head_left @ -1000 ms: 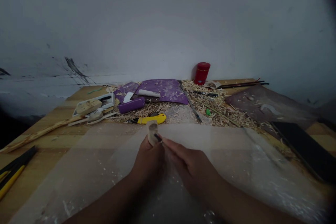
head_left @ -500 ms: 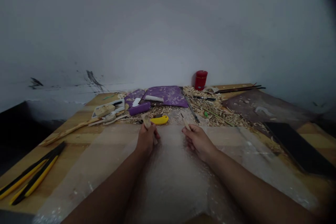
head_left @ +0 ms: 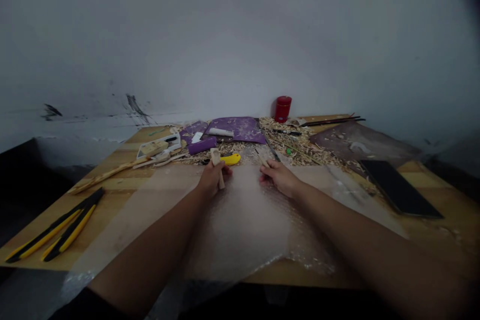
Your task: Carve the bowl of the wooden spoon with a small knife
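Note:
Near the middle of the table, my left hand (head_left: 210, 179) is closed around a small pale piece of wood (head_left: 215, 156), held upright with its end above the fingers. My right hand (head_left: 283, 179) pinches a slim carving knife (head_left: 262, 158) with a pale wooden handle; its thin dark tip points up and left. The two hands are apart, and the knife does not touch the wood. Beneath both lies a sheet of bubble wrap (head_left: 243, 232). Just beyond my left hand rests a yellow utility knife (head_left: 232, 159), partly hidden by the wood.
Wood shavings (head_left: 300, 147) cover the back, around a purple sheet (head_left: 240, 127), a purple roll (head_left: 202, 146) and a red canister (head_left: 283, 109). At left are a white tray (head_left: 176, 142), a long stick (head_left: 108, 175) and a yellow-black long-handled tool (head_left: 75, 225). A dark slab (head_left: 399, 187) lies right.
The view has shifted, bringing the table's front edge into sight. My left hand has turned the wood more upright. My right hand still holds the knife, a little closer to the left.

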Demonstrator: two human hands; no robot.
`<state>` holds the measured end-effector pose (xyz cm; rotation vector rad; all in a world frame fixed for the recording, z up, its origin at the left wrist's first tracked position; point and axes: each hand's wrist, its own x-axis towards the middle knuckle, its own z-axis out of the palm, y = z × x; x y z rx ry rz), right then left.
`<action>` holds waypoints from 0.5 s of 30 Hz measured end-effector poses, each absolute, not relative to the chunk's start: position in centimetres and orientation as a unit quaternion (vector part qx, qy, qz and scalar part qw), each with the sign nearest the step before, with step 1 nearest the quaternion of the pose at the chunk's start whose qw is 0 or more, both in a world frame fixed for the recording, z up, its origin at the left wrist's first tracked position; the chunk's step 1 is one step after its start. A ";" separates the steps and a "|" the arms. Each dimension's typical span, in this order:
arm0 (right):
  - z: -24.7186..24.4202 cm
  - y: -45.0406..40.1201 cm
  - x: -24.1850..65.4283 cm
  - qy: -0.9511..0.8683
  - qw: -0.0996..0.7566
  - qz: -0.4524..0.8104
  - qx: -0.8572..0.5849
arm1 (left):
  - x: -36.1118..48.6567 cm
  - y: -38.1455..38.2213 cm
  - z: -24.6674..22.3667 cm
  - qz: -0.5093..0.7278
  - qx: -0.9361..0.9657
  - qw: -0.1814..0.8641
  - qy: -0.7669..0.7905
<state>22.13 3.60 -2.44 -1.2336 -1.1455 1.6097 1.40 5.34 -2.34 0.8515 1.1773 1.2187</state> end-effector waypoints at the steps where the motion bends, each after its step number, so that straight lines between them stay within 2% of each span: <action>1: -2.3 3.5 22.2 -0.458 0.390 0.636 -0.483 | 1.4 5.2 -2.4 0.529 0.364 0.583 0.497; 6: -0.8 0.6 21.1 -0.489 0.333 0.680 -0.432 | 1.2 4.5 -2.5 0.582 0.343 0.584 0.450; 10: -0.8 -4.3 17.5 -0.519 0.176 0.773 -0.320 | 0.8 4.5 -2.2 0.610 0.313 0.603 0.408; 12: -1.0 -5.1 16.1 -0.524 0.134 0.792 -0.285 | 0.5 4.5 -2.0 0.610 0.302 0.617 0.395; 15: -0.4 -2.1 16.9 -0.524 0.192 0.769 -0.311 | 0.0 4.6 -1.8 0.605 0.285 0.632 0.392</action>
